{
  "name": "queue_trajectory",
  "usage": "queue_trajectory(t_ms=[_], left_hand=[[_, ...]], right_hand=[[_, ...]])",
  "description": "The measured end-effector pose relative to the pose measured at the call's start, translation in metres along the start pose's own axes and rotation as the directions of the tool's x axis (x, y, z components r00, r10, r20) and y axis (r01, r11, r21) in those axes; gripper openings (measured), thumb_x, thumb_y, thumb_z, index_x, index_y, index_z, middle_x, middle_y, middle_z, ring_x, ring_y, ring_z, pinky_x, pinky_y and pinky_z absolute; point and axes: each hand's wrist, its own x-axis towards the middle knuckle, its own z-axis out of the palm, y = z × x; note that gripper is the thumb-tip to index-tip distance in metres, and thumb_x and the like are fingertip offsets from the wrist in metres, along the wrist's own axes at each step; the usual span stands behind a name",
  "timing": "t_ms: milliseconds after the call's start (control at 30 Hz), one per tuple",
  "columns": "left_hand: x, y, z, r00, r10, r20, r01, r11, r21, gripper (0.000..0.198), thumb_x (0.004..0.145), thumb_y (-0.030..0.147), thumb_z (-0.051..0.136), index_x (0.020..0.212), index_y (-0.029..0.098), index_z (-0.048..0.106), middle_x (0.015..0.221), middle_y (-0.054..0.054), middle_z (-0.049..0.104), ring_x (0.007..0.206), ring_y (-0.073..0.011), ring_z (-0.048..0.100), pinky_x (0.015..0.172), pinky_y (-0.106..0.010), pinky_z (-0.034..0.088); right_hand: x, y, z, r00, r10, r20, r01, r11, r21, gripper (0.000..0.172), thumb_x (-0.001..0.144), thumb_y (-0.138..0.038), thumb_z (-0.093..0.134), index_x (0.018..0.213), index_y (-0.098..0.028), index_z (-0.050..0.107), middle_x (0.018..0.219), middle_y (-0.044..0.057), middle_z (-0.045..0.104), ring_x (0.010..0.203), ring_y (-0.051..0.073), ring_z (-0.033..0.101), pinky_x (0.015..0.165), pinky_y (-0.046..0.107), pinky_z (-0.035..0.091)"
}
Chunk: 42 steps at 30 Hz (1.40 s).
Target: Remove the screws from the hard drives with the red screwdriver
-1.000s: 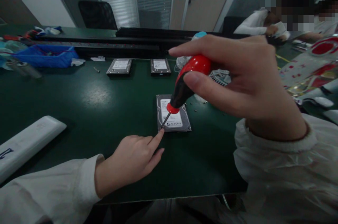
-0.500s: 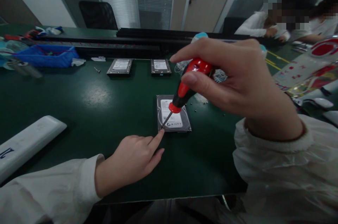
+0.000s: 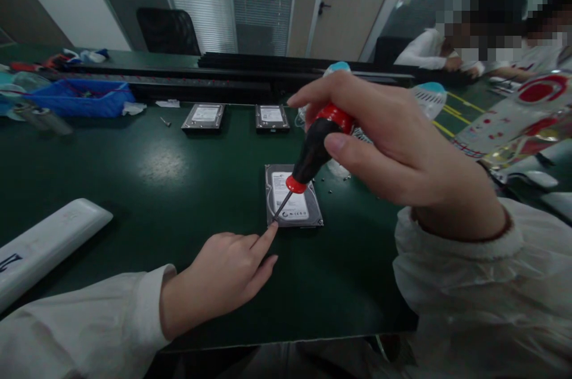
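A hard drive (image 3: 315, 207) with a white label lies flat on the green table in front of me. My right hand (image 3: 379, 134) grips a red and black screwdriver (image 3: 315, 149) at the upper part of its handle. The tilted shaft reaches down to the drive's near left corner. Beside that tip, the outstretched index finger of my left hand (image 3: 232, 269) touches the corner. The left thumb stands apart, the other fingers are curled in, and nothing is held. The fingertip hides the exact spot where the screwdriver meets the drive.
Two more hard drives, one left (image 3: 204, 117) and one right (image 3: 272, 118), lie farther back. Several small screws (image 3: 330, 191) are scattered right of the near drive. A white bar-shaped case (image 3: 58, 242) lies left, a blue bin (image 3: 80, 98) behind it. People sit at the far right.
The screwdriver handle has turned, showing more black where red faced me. My right fingers have shifted round it slightly. The left hand stays at the corner; the view has tipped slightly.
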Motion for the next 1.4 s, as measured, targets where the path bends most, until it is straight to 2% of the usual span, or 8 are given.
queue_trajectory(t_ms=[200,433,567,733,933,1167,1267,1400], left_hand=[[0.0018,0.0002,0.0005,1.000,-0.008,-0.002,0.008,1.000,0.001,0.048,0.101,0.031,0.042,0.140,0.007,0.051,0.095,-0.010,0.076,0.069,-0.0236,0.072,0.057,-0.039,0.059],[0.0004,-0.0002,0.0023,1.000,0.012,-0.025,-0.012,1.000,-0.002,0.047,0.101,0.031,0.042,0.138,0.004,0.052,0.096,-0.012,0.076,0.069,-0.0237,0.072,0.057,-0.039,0.060],[0.0008,-0.0004,0.0030,1.000,0.002,-0.025,-0.002,1.000,-0.009,0.047,0.101,0.031,0.042,0.139,0.005,0.052,0.097,-0.012,0.076,0.070,-0.0235,0.072,0.059,-0.039,0.060],[0.0004,-0.0002,0.0038,1.000,-0.004,-0.010,0.004,1.000,-0.003,0.048,0.101,0.032,0.041,0.141,0.006,0.050,0.095,-0.011,0.076,0.071,-0.0237,0.072,0.059,-0.039,0.060],[0.0005,0.0005,0.0033,1.000,-0.020,0.007,0.020,1.000,-0.012,0.048,0.101,0.032,0.041,0.140,0.007,0.051,0.097,-0.011,0.076,0.073,-0.0234,0.073,0.061,-0.038,0.060],[0.0013,0.0003,0.0037,1.000,-0.012,-0.007,0.012,1.000,-0.010,0.048,0.101,0.032,0.042,0.141,0.006,0.051,0.097,-0.012,0.076,0.073,-0.0231,0.073,0.060,-0.037,0.060],[0.0008,0.0000,0.0037,1.000,-0.003,-0.021,0.003,1.000,-0.006,0.048,0.101,0.032,0.042,0.140,0.007,0.051,0.099,-0.012,0.076,0.073,-0.0235,0.073,0.060,-0.038,0.060],[0.0002,-0.0001,0.0033,1.000,0.002,-0.023,-0.002,1.000,-0.010,0.048,0.101,0.032,0.041,0.140,0.006,0.051,0.095,-0.011,0.076,0.070,-0.0245,0.073,0.057,-0.040,0.060]], right_hand=[[-0.0001,-0.0008,0.0013,0.997,0.009,-0.078,-0.019,0.992,-0.125,0.034,0.096,-0.046,0.050,0.108,-0.016,0.060,0.070,-0.004,0.051,0.057,0.008,0.041,0.062,0.028,0.033],[-0.0001,0.0011,-0.0004,0.999,-0.046,0.003,0.046,0.999,0.003,0.034,0.093,-0.029,0.044,0.118,-0.007,0.054,0.082,0.001,0.053,0.066,0.010,0.046,0.067,0.028,0.038],[-0.0003,0.0015,-0.0007,0.999,0.003,-0.051,-0.008,0.995,-0.095,0.032,0.096,-0.044,0.048,0.109,-0.015,0.056,0.073,-0.003,0.051,0.059,0.008,0.044,0.064,0.025,0.038],[-0.0007,-0.0007,-0.0023,0.999,-0.027,0.035,0.027,1.000,-0.006,0.034,0.098,-0.037,0.036,0.118,-0.013,0.049,0.099,0.004,0.058,0.079,0.012,0.056,0.076,0.029,0.046],[-0.0016,-0.0039,0.0001,0.998,0.004,-0.059,-0.009,0.997,-0.079,0.035,0.096,-0.050,0.048,0.104,-0.017,0.055,0.069,-0.006,0.046,0.055,0.005,0.042,0.059,0.024,0.036],[-0.0013,-0.0043,-0.0024,1.000,-0.025,-0.002,0.025,1.000,-0.006,0.028,0.094,-0.028,0.040,0.111,-0.011,0.053,0.084,-0.001,0.053,0.066,0.007,0.046,0.070,0.027,0.043],[-0.0015,-0.0031,-0.0003,0.996,0.031,-0.082,-0.038,0.996,-0.079,0.025,0.096,-0.041,0.050,0.103,-0.017,0.056,0.075,-0.004,0.052,0.060,0.006,0.048,0.063,0.025,0.042],[-0.0004,-0.0004,0.0009,0.999,0.021,-0.039,-0.023,0.999,-0.046,0.035,0.099,-0.047,0.042,0.107,-0.016,0.056,0.078,-0.002,0.054,0.066,0.009,0.055,0.067,0.026,0.045]])
